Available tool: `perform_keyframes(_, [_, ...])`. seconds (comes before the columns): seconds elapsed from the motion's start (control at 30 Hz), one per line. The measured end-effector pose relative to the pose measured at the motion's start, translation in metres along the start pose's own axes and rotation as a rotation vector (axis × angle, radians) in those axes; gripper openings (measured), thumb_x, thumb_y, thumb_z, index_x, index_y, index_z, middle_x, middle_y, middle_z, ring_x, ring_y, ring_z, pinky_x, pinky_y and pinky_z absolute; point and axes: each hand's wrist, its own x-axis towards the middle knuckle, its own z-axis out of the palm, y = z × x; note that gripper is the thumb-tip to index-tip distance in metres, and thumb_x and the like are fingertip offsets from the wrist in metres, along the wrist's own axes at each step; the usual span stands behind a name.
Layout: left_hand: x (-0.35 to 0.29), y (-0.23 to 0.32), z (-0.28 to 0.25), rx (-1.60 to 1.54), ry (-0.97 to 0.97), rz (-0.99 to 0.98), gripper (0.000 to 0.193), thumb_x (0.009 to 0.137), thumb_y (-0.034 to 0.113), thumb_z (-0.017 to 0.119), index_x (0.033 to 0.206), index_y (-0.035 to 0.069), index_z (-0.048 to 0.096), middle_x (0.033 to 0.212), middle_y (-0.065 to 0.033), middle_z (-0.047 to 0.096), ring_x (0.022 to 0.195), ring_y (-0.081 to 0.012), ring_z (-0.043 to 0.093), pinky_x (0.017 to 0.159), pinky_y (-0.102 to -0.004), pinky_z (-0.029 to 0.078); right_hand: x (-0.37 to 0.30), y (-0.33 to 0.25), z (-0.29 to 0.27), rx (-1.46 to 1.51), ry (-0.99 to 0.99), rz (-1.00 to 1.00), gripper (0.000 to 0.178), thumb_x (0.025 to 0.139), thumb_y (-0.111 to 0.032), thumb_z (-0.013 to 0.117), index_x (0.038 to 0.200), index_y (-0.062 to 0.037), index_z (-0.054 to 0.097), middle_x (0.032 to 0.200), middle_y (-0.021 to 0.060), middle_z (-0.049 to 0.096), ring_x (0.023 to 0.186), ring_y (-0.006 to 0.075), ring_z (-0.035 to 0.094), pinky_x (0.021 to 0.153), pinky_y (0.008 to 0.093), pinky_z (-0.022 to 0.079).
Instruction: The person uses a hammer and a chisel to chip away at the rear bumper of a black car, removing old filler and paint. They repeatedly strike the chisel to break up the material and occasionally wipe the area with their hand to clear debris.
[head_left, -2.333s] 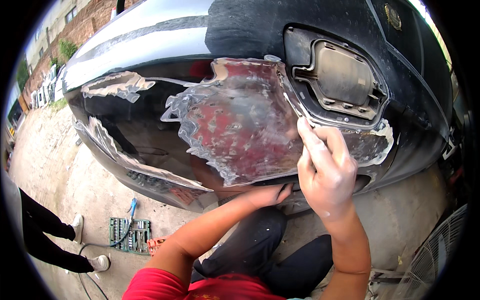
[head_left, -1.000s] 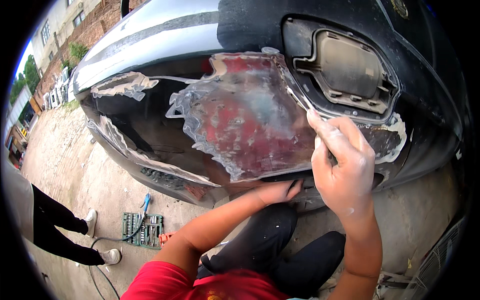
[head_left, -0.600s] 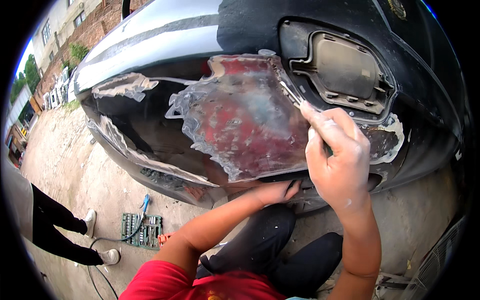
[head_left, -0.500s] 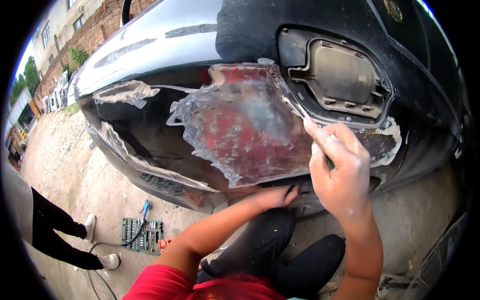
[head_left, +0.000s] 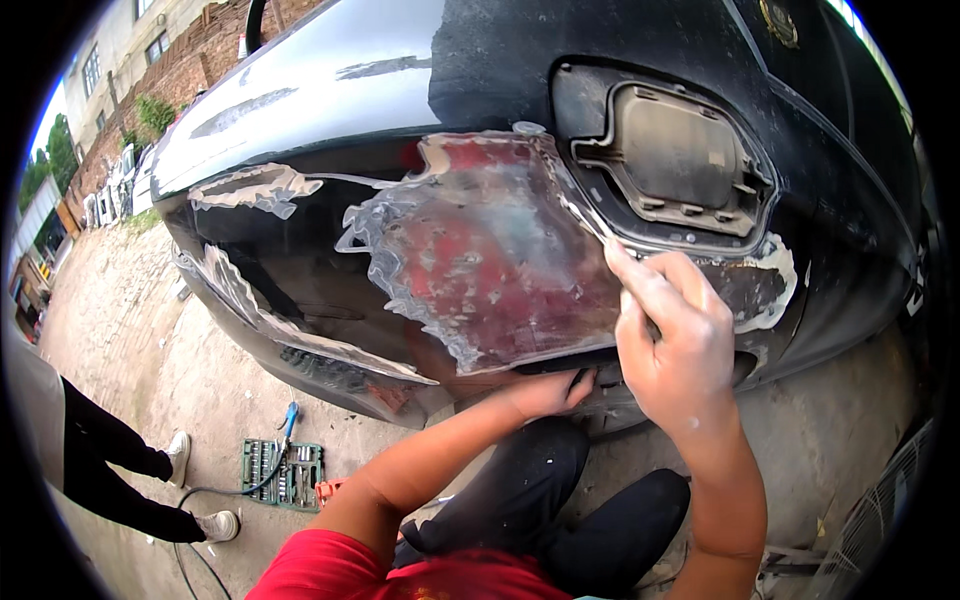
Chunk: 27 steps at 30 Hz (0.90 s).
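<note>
A dark car's bumper [head_left: 490, 376] fills the middle, with a worn red and grey patch [head_left: 450, 245] on it, edged by ragged, peeling clear film or coating. To the right of this patch is a recess [head_left: 675, 150] with a dusty beige-grey panel inside. My right hand [head_left: 672, 335] is closed, its forefinger pressing at the lower left rim of the recess; whatever lies within its curled fingers is hidden. My left hand [head_left: 552, 393] grips the bumper's lower edge, its fingertips partly out of sight.
On the ground at left lies an open tool case [head_left: 283, 472] with sockets, beside a blue-ended air tool [head_left: 291, 415] and its black hose [head_left: 215, 489]. Another person's legs [head_left: 110, 445] stand farther left. A wire-grille object [head_left: 875, 510] is at lower right.
My right hand has shifted slightly left and down along the rim of the recess. The left hand keeps its place at the lower edge.
</note>
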Motion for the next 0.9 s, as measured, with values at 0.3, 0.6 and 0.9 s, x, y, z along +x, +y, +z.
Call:
perform_keyframes(0.3, [0.001,-0.001,0.002,0.046,0.041,0.052,0.033,0.094,0.021,0.063,0.122,0.004,0.063,0.113,-0.0202,0.066,0.106,-0.0381,0.064,0.096,-0.0463,0.049,-0.002,-0.003,0.0,0.025,-0.043,0.079,0.045,0.084,0.011,0.061,0.126,-0.0001,0.072,0.089,0.0156,0.064,0.071,0.028,0.061,0.068,0.0346,0.051])
perform_keyframes(0.6, [0.002,0.009,0.004,-0.003,0.002,0.005,0.03,0.093,0.018,0.062,0.119,0.003,0.063,0.109,-0.0216,0.066,0.103,-0.0376,0.064,0.095,-0.0454,0.049,-0.001,0.004,0.016,0.003,0.078,-0.027,0.043,0.083,0.007,0.068,0.124,-0.0025,0.073,0.089,0.0118,0.065,0.07,0.028,0.066,0.064,0.0372,0.054])
perform_keyframes(0.9, [-0.005,-0.009,0.013,-0.115,-0.156,-0.121,0.035,0.094,0.019,0.062,0.124,0.003,0.062,0.115,-0.0223,0.066,0.107,-0.04,0.063,0.097,-0.0463,0.049,-0.002,0.001,0.019,0.049,0.069,0.007,0.045,0.086,0.011,0.06,0.129,0.0,0.071,0.09,0.0145,0.065,0.075,0.0245,0.064,0.072,0.0341,0.053])
